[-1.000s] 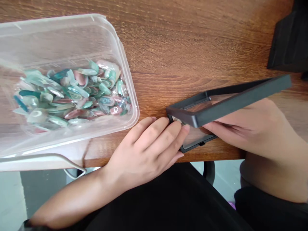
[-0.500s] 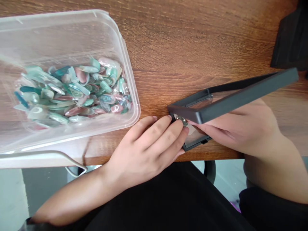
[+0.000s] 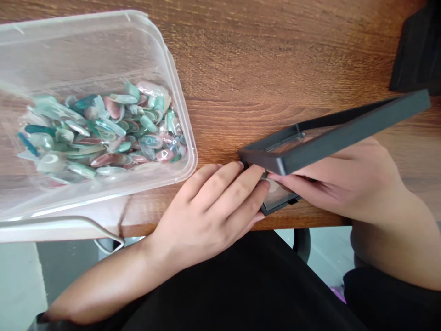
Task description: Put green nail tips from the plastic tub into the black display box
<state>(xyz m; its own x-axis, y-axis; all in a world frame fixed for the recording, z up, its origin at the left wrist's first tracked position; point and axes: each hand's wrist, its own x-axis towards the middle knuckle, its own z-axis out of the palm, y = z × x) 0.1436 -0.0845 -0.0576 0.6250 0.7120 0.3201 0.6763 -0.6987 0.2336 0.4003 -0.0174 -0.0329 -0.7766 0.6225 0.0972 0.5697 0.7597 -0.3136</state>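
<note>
A black hinged display case lies at the table's front edge, its lid (image 3: 344,133) raised at a slant over its base (image 3: 279,200), which has a clear film. My left hand (image 3: 213,207) lies flat, fingers together, with the fingertips on the base's left corner. My right hand (image 3: 344,179) reaches in between lid and base, its fingers stretched out towards the left hand's fingertips; the lid hides its thumb. Whatever lies between the fingertips is covered.
A clear plastic container (image 3: 172,55) at the left holds several teal, pink and pale false nails (image 3: 103,133). A pale lid-like piece (image 3: 51,227) juts out under it. The wooden table (image 3: 275,55) stretches behind. A black object (image 3: 418,50) stands at the far right.
A small greenish piece that showed at the base's corner half a second ago is now covered by my left fingertips. The lid has tilted slightly higher.
</note>
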